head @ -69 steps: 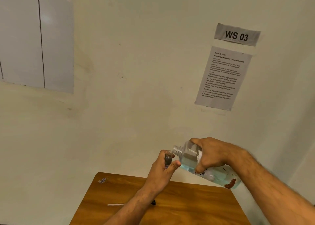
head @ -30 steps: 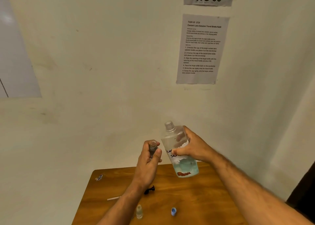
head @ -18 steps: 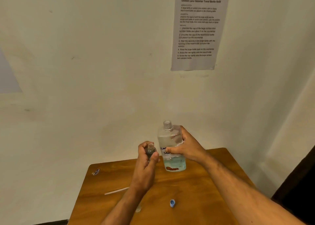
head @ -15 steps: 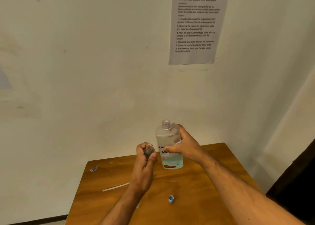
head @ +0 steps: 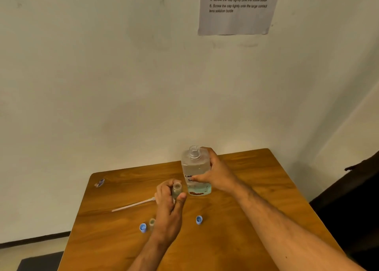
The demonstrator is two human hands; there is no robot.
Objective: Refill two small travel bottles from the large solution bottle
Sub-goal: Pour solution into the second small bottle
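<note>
The large clear solution bottle [head: 194, 169] stands upright and uncapped on the wooden table [head: 256, 188], with a little bluish liquid at its bottom. My right hand [head: 215, 174] grips it from the right side. My left hand [head: 169, 205] holds a small open travel bottle [head: 176, 189] upright, just left of the large bottle. A second small travel bottle [head: 152, 224] stands on the table by my left wrist, partly hidden. Two blue caps lie on the table, one cap [head: 142, 227] left of that bottle and another cap [head: 199, 219] to the right.
A thin white stick [head: 133, 204] lies on the table left of my left hand. A small wrapper [head: 99, 182] sits near the table's far left corner. The wall with an instruction sheet [head: 235, 10] rises right behind the table.
The large bottle went from tilted over the small bottle to upright, then came down onto the table. My left hand lowered with the small bottle. The view tipped down, showing more table.
</note>
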